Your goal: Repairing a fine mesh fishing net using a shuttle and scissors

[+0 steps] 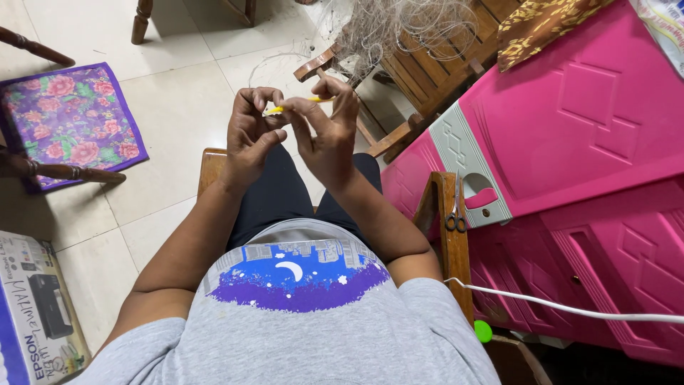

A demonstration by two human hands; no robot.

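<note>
I sit in a wooden chair and hold both hands up in front of me. My left hand [251,132] and my right hand [329,127] meet at the fingertips around a thin yellow needle-like tool [279,108]. The fingers of both hands pinch it. A fine pale thread [281,58] loops up from my hands toward a heap of tangled netting [399,28] on a wooden chair ahead.
A pink plastic cabinet [584,142] stands at my right. Scissors [456,214] lie on my chair's right armrest [450,242]. A white cord [570,308] crosses below. A floral cushion [71,121] is at left and a printer box [35,314] at bottom left.
</note>
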